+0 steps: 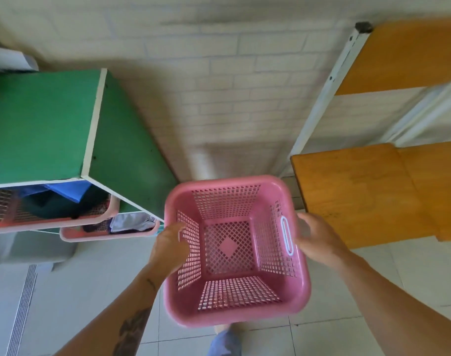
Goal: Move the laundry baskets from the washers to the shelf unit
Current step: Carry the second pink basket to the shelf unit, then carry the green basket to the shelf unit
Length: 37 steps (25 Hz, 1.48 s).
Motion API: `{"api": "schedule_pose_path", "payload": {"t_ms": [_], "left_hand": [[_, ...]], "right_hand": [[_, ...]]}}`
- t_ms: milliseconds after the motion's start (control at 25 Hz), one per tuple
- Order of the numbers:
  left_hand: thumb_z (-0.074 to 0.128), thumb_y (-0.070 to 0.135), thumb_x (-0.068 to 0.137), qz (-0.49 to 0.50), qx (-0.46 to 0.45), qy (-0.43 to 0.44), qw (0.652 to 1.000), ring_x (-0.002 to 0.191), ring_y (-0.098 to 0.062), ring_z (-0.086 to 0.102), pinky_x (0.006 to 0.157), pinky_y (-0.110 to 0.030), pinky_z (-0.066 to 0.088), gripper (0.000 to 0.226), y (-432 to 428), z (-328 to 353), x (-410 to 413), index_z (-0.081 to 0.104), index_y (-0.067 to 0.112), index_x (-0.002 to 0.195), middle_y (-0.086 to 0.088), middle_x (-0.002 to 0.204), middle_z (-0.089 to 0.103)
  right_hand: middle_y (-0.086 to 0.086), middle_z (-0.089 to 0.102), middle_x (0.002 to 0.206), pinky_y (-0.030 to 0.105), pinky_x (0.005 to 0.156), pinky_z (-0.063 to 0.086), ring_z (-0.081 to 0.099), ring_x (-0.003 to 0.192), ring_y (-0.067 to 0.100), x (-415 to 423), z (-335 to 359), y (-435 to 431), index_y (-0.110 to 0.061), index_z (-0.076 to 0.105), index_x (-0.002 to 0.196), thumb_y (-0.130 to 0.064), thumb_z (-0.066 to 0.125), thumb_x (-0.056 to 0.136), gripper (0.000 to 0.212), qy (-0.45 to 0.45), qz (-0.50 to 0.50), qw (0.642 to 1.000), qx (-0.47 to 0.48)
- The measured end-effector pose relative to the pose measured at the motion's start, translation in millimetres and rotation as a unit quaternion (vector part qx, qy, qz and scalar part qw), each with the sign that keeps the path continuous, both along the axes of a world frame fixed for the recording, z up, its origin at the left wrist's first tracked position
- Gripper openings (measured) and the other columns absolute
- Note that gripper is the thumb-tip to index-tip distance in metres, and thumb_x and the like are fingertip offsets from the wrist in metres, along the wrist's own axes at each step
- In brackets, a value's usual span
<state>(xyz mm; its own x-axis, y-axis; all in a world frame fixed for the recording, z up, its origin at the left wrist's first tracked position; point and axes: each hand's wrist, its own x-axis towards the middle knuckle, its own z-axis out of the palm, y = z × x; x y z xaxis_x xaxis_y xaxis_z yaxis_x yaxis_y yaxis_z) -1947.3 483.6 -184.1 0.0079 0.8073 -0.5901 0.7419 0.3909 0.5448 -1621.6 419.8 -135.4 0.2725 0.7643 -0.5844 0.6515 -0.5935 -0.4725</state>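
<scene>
The left hand's (171, 249) fingers (179, 227) curl over the left rim of the empty pink basket (234, 313). The right hand (319, 240) lies against its right side by the white handle (287, 236), too blurred to tell whether it grips. The basket hangs above the tiled floor (77, 291), between a green cabinet (39, 124) holding two clothes-filled baskets (108, 236) and the orange shelf (360, 196), near a brick wall (219, 98).

Pink basket (234, 316) is moulded plastic, smooth semi-glossy rim, lattice walls; its handle insert (286, 236) is white plastic. Shelf boards (360, 196) look like orange wood laminate, pretty matt and scuffed, on a white painted metal post (324, 98). Green cabinet (39, 124) is matt. Wall (219, 86) is painted brick, floor (77, 291) glossy tile.
</scene>
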Motion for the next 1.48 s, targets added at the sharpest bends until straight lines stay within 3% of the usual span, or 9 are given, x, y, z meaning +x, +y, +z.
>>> {"api": "schedule_pose_path", "payload": {"t_ms": [80,160,320,560,640,720,880,1080,1480], "left_hand": [[0.051,0.000,0.085,-0.012,0.029,-0.030,0.999,0.074,0.003,0.057,0.049,-0.004,0.044,0.055,1.9,29.3,25.5,0.054,0.023,0.134,0.001,0.131,0.059],[0.051,0.000,0.087,-0.055,0.052,-0.046,0.996,0.075,0.004,0.058,0.048,-0.001,0.041,0.053,-0.9,61.4,55.5,0.053,0.022,0.135,0.002,0.131,0.060],[0.051,0.000,0.089,-0.177,0.091,-0.075,0.977,0.100,-0.011,0.063,0.076,-0.009,0.049,0.046,-34.6,129.3,133.2,0.056,0.018,0.131,-0.003,0.129,0.062],[0.049,0.007,0.090,-0.321,0.183,-0.105,0.923,0.106,-0.015,0.062,0.079,-0.014,0.046,0.042,-166.5,205.6,285.0,0.057,0.016,0.130,-0.001,0.131,0.060],[0.051,0.010,0.090,-0.365,0.185,-0.116,0.905,0.117,-0.017,0.057,0.092,-0.021,0.045,0.041,-221.4,222.3,335.7,0.056,0.020,0.129,-0.001,0.130,0.059],[0.050,0.012,0.093,-0.417,0.185,-0.118,0.882,0.122,-0.019,0.053,0.099,-0.025,0.042,0.039,-269.9,233.9,385.1,0.056,0.020,0.130,-0.002,0.133,0.057],[0.052,0.012,0.090,-0.503,0.179,-0.150,0.832,0.112,-0.018,0.057,0.086,-0.020,0.042,0.037,-366.7,259.5,479.7,0.059,0.022,0.125,0.001,0.126,0.060],[0.050,0.011,0.088,-0.616,0.165,-0.179,0.749,0.108,-0.013,0.058,0.087,-0.020,0.044,0.027,-458.4,284.5,597.8,0.060,0.029,0.106,0.011,0.114,0.060],[0.044,0.022,0.097,-0.712,0.210,-0.246,0.624,0.095,-0.009,0.060,0.084,-0.017,0.044,0.030,-582.4,303.6,884.9,0.062,0.025,0.121,0.004,0.117,0.064]], "right_hand": [[-0.002,0.039,0.151,0.038,0.108,0.034,0.039,0.136,0.019,12.3,31.4,-20.7,-0.023,0.042,0.143,-0.033,0.065,0.085,0.063,-0.017,-0.001,1.000,0.008],[0.003,0.034,0.155,0.037,0.114,0.027,0.032,0.142,0.020,29.0,59.1,-48.0,-0.017,0.038,0.146,-0.029,0.062,0.086,0.066,-0.029,-0.006,0.999,0.022],[0.002,0.033,0.154,0.037,0.113,0.032,0.034,0.139,0.020,72.2,115.3,-125.2,-0.019,0.036,0.147,-0.026,0.059,0.088,0.064,-0.032,-0.049,0.996,0.067],[0.000,0.035,0.153,0.029,0.108,0.030,0.035,0.138,0.018,158.9,183.9,-293.4,-0.020,0.037,0.146,-0.029,0.056,0.090,0.060,-0.077,-0.137,0.978,0.141],[-0.001,0.034,0.154,0.031,0.111,0.031,0.035,0.139,0.018,189.6,200.8,-362.8,-0.021,0.035,0.147,-0.032,0.055,0.089,0.062,-0.105,-0.168,0.968,0.153],[-0.004,0.032,0.154,0.033,0.111,0.032,0.035,0.138,0.018,218.7,215.5,-428.9,-0.025,0.034,0.148,-0.035,0.054,0.089,0.063,-0.126,-0.205,0.958,0.156],[-0.006,0.029,0.156,0.036,0.115,0.029,0.029,0.142,0.019,277.4,239.4,-556.1,-0.027,0.031,0.148,-0.036,0.052,0.089,0.063,-0.178,-0.281,0.933,0.137],[-0.003,0.032,0.155,0.037,0.112,0.033,0.034,0.139,0.021,345.0,261.9,-663.8,-0.025,0.033,0.148,-0.035,0.054,0.088,0.064,-0.227,-0.377,0.889,0.130],[-0.001,0.034,0.153,0.039,0.113,0.033,0.035,0.139,0.023,535.3,276.8,-802.6,-0.025,0.033,0.147,-0.036,0.056,0.088,0.065,-0.274,-0.517,0.807,0.077]]}}
